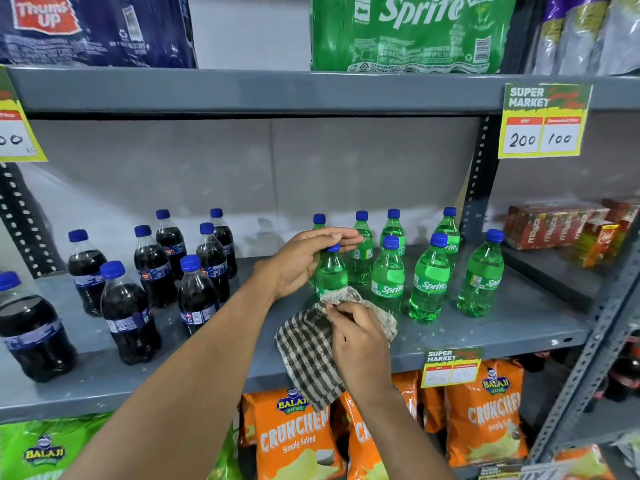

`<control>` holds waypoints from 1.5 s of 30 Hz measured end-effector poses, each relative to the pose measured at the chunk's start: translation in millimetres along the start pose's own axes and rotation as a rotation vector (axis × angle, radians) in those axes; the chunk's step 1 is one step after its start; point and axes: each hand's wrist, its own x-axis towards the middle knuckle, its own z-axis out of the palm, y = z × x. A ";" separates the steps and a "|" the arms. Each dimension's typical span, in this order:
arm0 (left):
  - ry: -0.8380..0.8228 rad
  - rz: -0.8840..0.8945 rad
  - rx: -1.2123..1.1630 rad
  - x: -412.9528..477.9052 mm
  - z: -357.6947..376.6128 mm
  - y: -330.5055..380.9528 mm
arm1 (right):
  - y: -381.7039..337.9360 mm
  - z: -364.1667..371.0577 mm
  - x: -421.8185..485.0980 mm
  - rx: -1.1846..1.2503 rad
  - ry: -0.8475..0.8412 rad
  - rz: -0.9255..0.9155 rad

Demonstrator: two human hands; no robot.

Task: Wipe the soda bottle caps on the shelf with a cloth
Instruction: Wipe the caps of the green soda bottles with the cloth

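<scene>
Grey metal shelf [485, 327], supermarket: dark cola bottles [152, 268] occupying its left half, green Sprite bottles [429, 278] the right. Left hand [304, 261] is hovering open-fingered over a front bottle's blue cap [333, 247] (contact unclear), while right hand [360, 341] is pinching the checked cloth [308, 355] at the front edge. Judged: between wipes; cloth needs lifting onto that half-hidden cap.

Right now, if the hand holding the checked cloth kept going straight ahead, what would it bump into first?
Most likely the green Sprite bottle directly beyond the right hand and its cloth, the same bottle the left hand cups at the cap. Depth is uncertain.
</scene>
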 end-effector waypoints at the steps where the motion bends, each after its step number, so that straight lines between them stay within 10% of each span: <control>1: -0.002 0.003 0.004 0.1 -0.1 0.0 | -3.3 -0.8 4.1 0.005 0.020 -0.002; 45: 0.080 0.050 0.123 3.9 5.4 0.2 | -11.5 -1.9 -2.1 0.159 0.105 0.168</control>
